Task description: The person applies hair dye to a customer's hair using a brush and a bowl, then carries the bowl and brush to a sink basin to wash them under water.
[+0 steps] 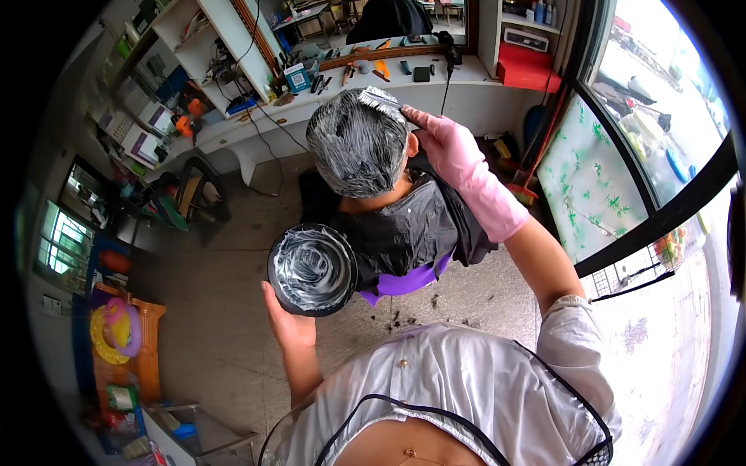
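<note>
A: Position of the bowl?
B: Center, left of the caped back. Dark bowl (312,269), open side up, white cream smeared round its inside. Left hand (294,322) supports it from below and the near side, thumb by the wall; the other fingers are mostly hidden, so their spread I cannot tell.

A: Right hand?
B: Pink glove (458,155) on the right hand (444,141), upper center. Fingers closed on the brush (381,102), index finger extended along it. White bristles touch the cream-coated hair (351,151) of the seated person.

A: What stands in the way?
B: The seated person, black cape (404,225) over the shoulders, between the wearer and the surface (334,93) at the top of the frame. Purple cloth (412,282) shows below the cape.

A: On the surface?
B: Blue-and-white card (296,78), combs and small tools in a loose row below the mirror (268,27). Hair dryer (448,51) near the right end, red box (526,68) beyond.

A: Floor?
B: Dark clippings (398,318) below the purple cloth. Loose cord (277,167) left of the seated person; broom (522,191) at right, near the glass.
</note>
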{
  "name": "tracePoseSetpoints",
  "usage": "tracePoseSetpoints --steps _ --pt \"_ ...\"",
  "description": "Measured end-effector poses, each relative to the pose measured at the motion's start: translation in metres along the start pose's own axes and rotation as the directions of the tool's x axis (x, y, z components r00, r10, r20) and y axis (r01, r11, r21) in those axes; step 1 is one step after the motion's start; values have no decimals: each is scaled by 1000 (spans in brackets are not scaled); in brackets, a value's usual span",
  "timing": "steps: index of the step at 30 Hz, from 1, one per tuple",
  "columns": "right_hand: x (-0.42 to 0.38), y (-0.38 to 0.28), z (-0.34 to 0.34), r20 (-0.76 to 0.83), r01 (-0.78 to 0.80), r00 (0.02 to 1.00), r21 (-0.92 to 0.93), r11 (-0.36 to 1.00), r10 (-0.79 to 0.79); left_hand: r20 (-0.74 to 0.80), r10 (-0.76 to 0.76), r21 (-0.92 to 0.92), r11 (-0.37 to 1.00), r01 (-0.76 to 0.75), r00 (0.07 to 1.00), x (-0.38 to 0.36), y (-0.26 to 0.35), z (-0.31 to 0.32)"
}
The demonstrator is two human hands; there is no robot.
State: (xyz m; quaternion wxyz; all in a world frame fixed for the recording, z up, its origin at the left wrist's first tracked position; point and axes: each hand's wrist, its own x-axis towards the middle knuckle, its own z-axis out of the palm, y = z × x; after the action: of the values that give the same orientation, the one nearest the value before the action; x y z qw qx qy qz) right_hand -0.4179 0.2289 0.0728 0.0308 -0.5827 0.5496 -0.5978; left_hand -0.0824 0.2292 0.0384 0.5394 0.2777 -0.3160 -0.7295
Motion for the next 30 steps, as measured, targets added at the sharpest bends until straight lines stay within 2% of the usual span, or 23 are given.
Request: tracePoseSetpoints --steps 1,2,4,5,6,7,8,9,12,14,15,17,18,19,21,22,23,25,26,27,28,29,30 --pt "1 14 4 10 -61 998 119 991 60 9 23 9 1000 -23 1000 -2 0 3" --pt "-8 32 18 -12 -171 983 320 932 184 12 30 20 999 -30 999 -4 0 6" --pt "-36 39 37 28 -309 938 515 800 344 -32 29 9 1000 -28 999 -9 -2 11" --pt "-45 38 43 57 -342 921 590 731 385 -34 32 18 999 -32 999 -10 -2 11" --pt "-50 31 45 63 -319 933 596 737 353 -35 35 25 999 -35 999 -10 -2 11" --pt "-45 10 31 32 -196 979 389 900 199 -35 42 30 999 -41 999 -11 -4 9" --pt "-39 -12 17 0 -35 999 128 991 35 -35 33 31 999 -32 999 -11 -3 8" --pt "-33 -33 3 -32 121 992 -117 986 -125 -42 35 44 998 -34 998 -12 -3 11" --pt "17 -39 5 -11 52 998 -190 980 -56 -32 47 62 997 -45 998 -14 -2 19" --pt "33 -38 15 201 111 979 -454 884 -19 -45 39 76 996 -36 998 -15 -1 20" --pt "27 -56 10 289 118 955 -576 809 66 -40 32 75 997 -29 999 -15 0 21" --pt "8 -67 5 396 285 917 -580 763 -41 -48 41 83 996 -37 998 -15 3 21" --pt "1 -66 7 377 338 918 -582 739 -123 -58 46 83 996 -41 997 -16 3 20" --pt "5 -62 3 370 334 920 -581 742 -125 -55 49 90 995 -43 997 -15 3 19" --pt "23 -49 -5 253 327 940 -475 817 -230 -77 21 68 998 -16 997 -14 4 16" --pt "41 -44 -8 191 225 970 -457 860 -152 -85 33 80 996 -26 996 -15 3 18" --pt "61 -10 2 176 117 981 -236 965 -76 -84 31 91 996 -23 996 -17 2 21" --pt "65 -9 -7 267 -232 931 -98 968 250 -157 51 98 994 -36 986 -20 -1 27" --pt "55 16 6 113 29 993 -127 992 -15 -152 52 104 994 -37 987 -21 -2 27" --pt "46 41 18 -29 281 956 -198 939 -292 -137 54 105 994 -40 989 -22 -3 25" --pt "26 4 -1 116 1 993 -149 989 17 -125 54 105 994 -41 991 -22 -5 24" --pt "12 -15 -12 204 -59 973 -238 969 110 -126 54 107 993 -40 991 -23 -5 24" --pt "8 -17 -2 192 -264 957 270 926 217 -131 48 112 993 -33 990 -23 -6 24"
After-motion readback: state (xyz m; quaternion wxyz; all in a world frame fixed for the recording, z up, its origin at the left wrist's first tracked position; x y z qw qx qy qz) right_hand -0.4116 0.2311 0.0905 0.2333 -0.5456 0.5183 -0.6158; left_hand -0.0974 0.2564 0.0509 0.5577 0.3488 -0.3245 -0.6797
